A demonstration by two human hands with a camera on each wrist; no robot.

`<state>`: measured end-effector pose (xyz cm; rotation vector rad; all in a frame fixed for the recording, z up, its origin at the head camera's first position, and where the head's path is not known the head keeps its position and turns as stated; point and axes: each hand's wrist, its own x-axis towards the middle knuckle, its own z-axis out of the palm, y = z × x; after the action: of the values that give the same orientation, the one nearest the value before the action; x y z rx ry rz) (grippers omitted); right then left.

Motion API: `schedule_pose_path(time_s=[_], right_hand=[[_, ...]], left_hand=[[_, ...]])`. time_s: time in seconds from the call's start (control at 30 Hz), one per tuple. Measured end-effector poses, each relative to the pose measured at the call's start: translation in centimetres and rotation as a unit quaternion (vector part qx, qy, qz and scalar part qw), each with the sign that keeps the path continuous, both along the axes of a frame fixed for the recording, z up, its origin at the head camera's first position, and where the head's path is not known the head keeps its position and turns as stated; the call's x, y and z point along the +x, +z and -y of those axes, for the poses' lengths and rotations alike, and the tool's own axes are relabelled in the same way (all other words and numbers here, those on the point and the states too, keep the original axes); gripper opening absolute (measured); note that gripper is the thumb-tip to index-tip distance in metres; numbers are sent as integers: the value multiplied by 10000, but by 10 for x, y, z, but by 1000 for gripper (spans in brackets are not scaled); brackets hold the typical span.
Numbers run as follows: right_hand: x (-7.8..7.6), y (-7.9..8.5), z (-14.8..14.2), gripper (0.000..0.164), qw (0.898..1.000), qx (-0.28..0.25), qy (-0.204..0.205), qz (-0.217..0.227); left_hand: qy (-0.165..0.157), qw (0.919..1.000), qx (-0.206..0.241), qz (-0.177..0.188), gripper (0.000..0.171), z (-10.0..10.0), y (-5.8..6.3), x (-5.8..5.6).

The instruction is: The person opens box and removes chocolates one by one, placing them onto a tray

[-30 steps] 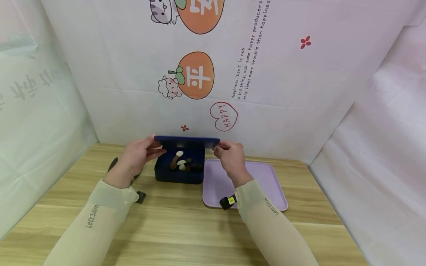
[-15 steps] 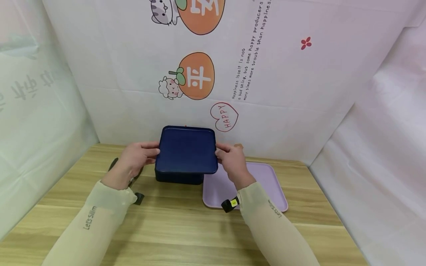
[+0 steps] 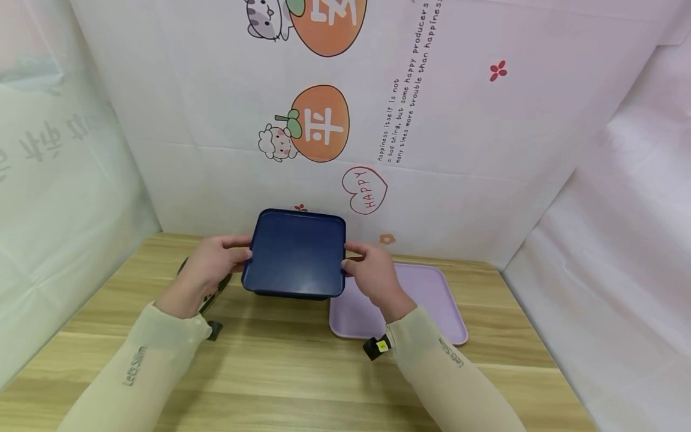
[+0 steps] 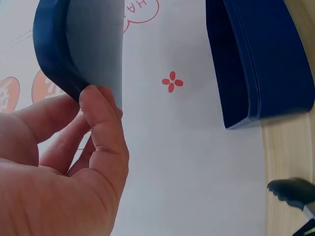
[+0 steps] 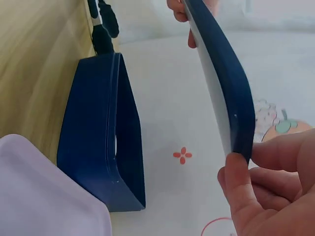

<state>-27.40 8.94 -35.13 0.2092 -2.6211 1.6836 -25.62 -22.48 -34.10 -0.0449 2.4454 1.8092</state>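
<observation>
A square navy-blue lid is held level by both hands above a matching navy box. Its left edge is pinched between the thumb and fingers of my left hand. On the opposite edge, my right hand pinches it the same way. Both wrist views show a wide gap between lid and box. From the head view the lid covers nearly all of the box, hiding what lies inside. A sliver of something white shows at the box's opening in the right wrist view.
A lilac tray lies right of the box, close against it. Dark-tipped tongs lie left of the box, partly behind my left wrist. The wooden table ends at a printed white cloth wall behind.
The lid was tipped up with the box's white and brown pieces showing; it has swung down flat over the box, then shifted slightly left and towards me. Both hands kept hold.
</observation>
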Motion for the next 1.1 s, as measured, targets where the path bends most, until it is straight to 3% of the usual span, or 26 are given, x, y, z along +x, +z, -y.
schedule_pose_path(time_s=[0.17, 0.3, 0.43, 0.7, 0.93, 1.1], right_hand=[[17, -1, 0, 47, 9959, 775, 447, -148], [32, -5, 0, 50, 9904, 1059, 878, -97], [47, -11, -1, 50, 9852, 1248, 1175, 36], [80, -25, 1, 44, 9765, 1489, 1507, 390], [94, -38, 4, 40, 9694, 1575, 1829, 444], [100, -49, 8, 42, 9532, 2043, 2193, 409]], left_hand=[[-89, 9988, -449, -146, 48, 5, 1, 14], [-164, 9960, -852, -197, 45, 9, -4, 31], [-322, 9933, -1107, -25, 45, 13, -13, 50], [-357, 9951, -759, 523, 41, 18, -40, 84], [-322, 9940, -800, 672, 36, 18, -57, 96], [-348, 9913, -1198, 418, 31, 16, -74, 100]])
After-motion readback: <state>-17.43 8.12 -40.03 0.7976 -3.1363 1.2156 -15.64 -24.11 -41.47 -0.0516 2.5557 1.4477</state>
